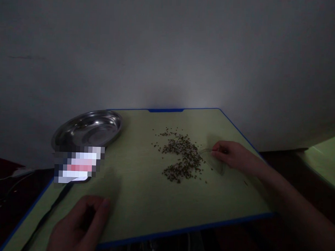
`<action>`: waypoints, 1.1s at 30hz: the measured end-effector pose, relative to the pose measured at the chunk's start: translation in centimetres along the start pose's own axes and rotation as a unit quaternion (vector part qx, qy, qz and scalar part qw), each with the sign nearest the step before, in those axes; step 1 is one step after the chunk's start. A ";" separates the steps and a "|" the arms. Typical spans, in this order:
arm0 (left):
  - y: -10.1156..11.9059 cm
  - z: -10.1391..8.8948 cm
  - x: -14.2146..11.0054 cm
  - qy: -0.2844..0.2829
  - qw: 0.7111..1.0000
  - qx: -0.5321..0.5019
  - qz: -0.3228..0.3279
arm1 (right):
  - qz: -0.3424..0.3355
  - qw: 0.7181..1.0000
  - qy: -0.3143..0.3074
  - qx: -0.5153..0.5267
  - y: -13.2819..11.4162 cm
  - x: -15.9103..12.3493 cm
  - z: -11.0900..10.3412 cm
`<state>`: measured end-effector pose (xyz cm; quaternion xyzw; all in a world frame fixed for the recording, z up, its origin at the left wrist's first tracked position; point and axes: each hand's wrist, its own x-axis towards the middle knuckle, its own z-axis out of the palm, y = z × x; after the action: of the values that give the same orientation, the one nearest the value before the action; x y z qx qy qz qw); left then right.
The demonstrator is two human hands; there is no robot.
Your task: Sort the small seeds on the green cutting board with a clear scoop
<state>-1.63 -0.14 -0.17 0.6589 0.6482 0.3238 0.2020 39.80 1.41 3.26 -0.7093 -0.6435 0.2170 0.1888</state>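
Note:
A spread of small dark seeds or grains (183,155) lies loose on the pale table top (137,201), with single grains strewn around it. At its right side, my right hand (227,153) pinches the edge of a clear, thin-rimmed object (217,164), whose kind is hard to make out in the dim light. My left hand (80,223) is over the front left of the table, its fingers curled and thumb tip against the forefinger. Whatever may be between those fingertips is too small or hidden to tell.
A shiny steel basin (93,132) stands at the back left. In front of it is a phone-like device (78,166) with a blurred lit screen, and a dark strap (47,213) runs towards me. Blue edging (165,110) borders the table, against a grey wall (169,59).

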 end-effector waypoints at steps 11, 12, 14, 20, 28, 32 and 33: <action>1.8 -0.3 0.0 -0.003 1.000 0.022 0.009 | -0.076 0.997 -0.029 0.011 -7.3 -0.8 3.3; 1.8 -0.3 0.0 -0.010 1.000 0.026 0.013 | -0.081 0.997 -0.020 0.002 -7.5 -0.8 3.1; 1.8 -0.4 0.0 -0.026 0.999 0.030 0.020 | -0.081 0.997 -0.001 -0.019 -7.5 -0.9 2.6; 2.2 -0.4 -0.2 -0.017 1.000 0.008 0.006 | -0.062 0.998 -0.014 -0.029 -4.6 -3.5 0.9; 2.2 -0.2 -0.1 -0.017 1.000 0.009 0.008 | -0.027 0.997 -0.072 0.020 -2.3 -6.6 1.3; 2.1 -0.3 -0.2 -0.018 1.000 0.014 0.011 | -0.016 0.995 -0.090 0.033 -3.5 -7.1 3.1; 2.2 -0.3 -0.2 -0.016 1.000 0.014 0.014 | -0.011 0.995 -0.092 0.038 -4.0 -7.2 3.6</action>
<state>-0.22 -0.59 1.50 0.6757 0.6399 0.3076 0.1985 33.90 -5.37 2.88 -0.6713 -0.6575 0.3033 0.1583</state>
